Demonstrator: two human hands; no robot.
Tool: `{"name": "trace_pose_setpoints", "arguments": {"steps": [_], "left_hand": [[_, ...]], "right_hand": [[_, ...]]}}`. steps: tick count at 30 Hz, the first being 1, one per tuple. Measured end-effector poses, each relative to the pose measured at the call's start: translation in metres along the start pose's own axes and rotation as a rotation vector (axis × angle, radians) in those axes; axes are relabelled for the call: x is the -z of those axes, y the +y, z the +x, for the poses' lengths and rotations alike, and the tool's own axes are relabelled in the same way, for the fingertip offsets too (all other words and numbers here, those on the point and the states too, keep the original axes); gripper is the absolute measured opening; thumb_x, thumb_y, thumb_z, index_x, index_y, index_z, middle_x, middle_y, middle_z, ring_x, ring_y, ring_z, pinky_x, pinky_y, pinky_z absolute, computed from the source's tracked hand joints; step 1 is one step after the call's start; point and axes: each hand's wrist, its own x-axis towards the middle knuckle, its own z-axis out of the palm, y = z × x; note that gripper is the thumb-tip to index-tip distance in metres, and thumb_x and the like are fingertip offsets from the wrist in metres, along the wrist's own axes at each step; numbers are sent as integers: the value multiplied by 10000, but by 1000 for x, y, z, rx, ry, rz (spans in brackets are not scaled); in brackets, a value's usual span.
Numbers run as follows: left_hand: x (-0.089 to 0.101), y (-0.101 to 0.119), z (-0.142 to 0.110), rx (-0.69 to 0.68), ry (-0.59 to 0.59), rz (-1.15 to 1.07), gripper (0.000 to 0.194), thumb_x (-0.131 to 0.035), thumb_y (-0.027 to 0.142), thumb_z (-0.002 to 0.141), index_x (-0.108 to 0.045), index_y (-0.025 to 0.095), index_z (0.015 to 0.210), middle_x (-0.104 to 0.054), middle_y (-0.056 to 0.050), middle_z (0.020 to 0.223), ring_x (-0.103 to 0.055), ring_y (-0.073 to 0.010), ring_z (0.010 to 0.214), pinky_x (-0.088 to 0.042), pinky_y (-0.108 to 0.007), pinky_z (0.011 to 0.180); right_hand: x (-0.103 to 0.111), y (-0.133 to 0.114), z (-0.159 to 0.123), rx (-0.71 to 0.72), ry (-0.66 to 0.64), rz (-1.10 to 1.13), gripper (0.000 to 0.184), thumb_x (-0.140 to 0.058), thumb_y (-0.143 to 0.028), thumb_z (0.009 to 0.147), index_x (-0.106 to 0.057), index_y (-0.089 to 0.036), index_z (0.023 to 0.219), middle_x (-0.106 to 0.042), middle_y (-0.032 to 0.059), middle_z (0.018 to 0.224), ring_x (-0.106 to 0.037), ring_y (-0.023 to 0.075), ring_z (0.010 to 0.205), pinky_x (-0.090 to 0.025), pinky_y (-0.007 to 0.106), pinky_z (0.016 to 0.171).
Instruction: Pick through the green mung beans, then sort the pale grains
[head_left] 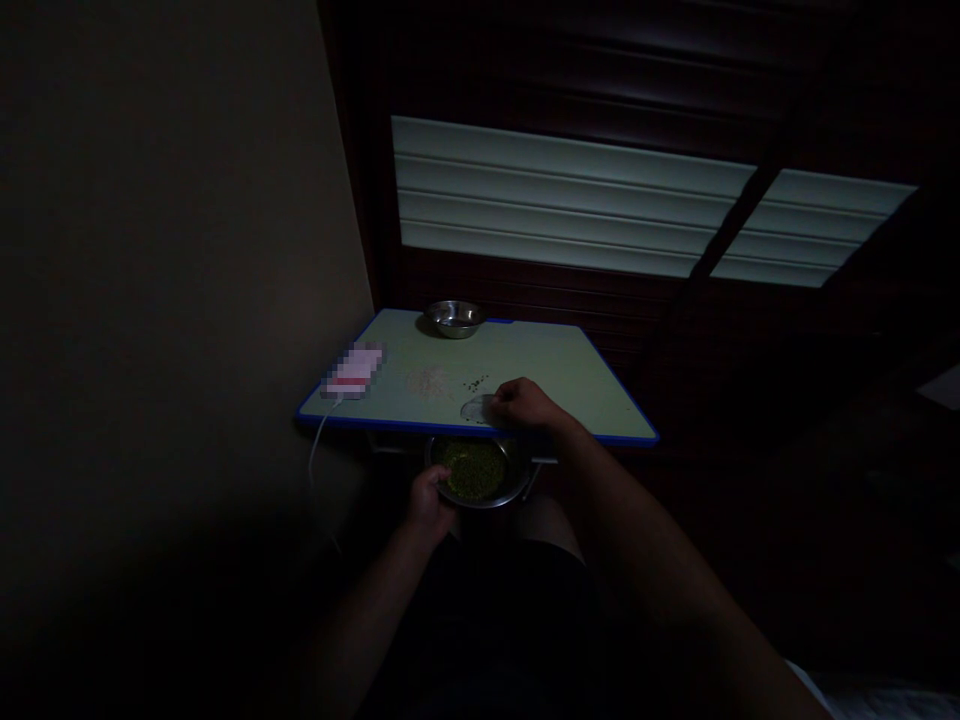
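Clamps the left rim of the green-filled bowl [487, 504] in the left hand's [430, 510] fingers, below the tabletop [581, 395], and curls the nearer right hand [529, 404] at the pale oval piece's [473, 408] right end, longer side-to-side, grip unclear.

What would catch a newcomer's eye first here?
The pale tabletop glows against the dark room, a shiny metal bowl at its far edge. Below its near edge, the left hand grips a larger bowl of green bits.
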Motion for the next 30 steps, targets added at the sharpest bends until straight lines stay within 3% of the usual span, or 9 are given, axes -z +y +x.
{"name": "trace_pose_setpoints", "arguments": {"steps": [8,24,30], "left_hand": [[1,0,1,-6,-9,17,311,-520,94,601,-709,85,848,-741,-121,779,-703,-257,774,-573,-383,726],[2,-2,2,-6,-8,4,262,-537,84,601,-701,72,805,-737,-131,772,-701,-251,745,-571,-361,699],[1,-2,1,-12,-10,-8,325,-530,76,594,-711,103,863,-742,-101,783,-703,-254,787,-572,-379,728]], "right_hand": [[2,-7,-4,-17,-54,-26,72,-616,-184,685,-666,-135,665,-607,-4,599,-499,101,576,-363,210,554],[4,-9,-10,-13,-138,48,111,-576,-226,683,-628,-129,695,-563,-22,611,-463,86,583,-361,203,573],[3,-6,-11,-14,-134,129,118,-599,-255,658,-612,-139,671,-556,-31,593,-458,84,562,-361,207,560]]}}
